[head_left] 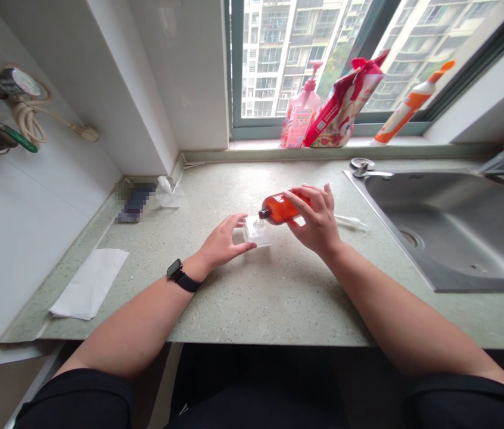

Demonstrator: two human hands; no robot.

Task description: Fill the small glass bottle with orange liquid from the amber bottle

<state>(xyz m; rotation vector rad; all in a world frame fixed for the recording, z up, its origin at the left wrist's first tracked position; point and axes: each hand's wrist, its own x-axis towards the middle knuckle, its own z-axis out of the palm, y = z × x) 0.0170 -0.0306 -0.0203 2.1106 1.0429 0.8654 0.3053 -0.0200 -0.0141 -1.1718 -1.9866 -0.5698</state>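
Note:
My right hand (317, 221) is wrapped round an orange-red see-through bottle (279, 208), tipped nearly on its side. The bottle's dark uncapped neck points left, right at the round opening of a small clear container (257, 233) on the counter. Whether the two rims touch, or any liquid is flowing, I cannot make out. Thumb and fingers of my left hand (224, 243), which has a black watch (182, 275) at its wrist, grip the container from the left. Just right of my right hand lies a white pump top with a tube (351, 223).
A steel sink (457, 238) with a tap (370, 173) is at the right. Folded white paper (91, 283) lies at the left, below a blurred dark object (137, 201) and a white pump head (165, 186). A pink pump bottle (301, 119), red bag (341, 107) and orange-white bottle (406, 110) line the windowsill.

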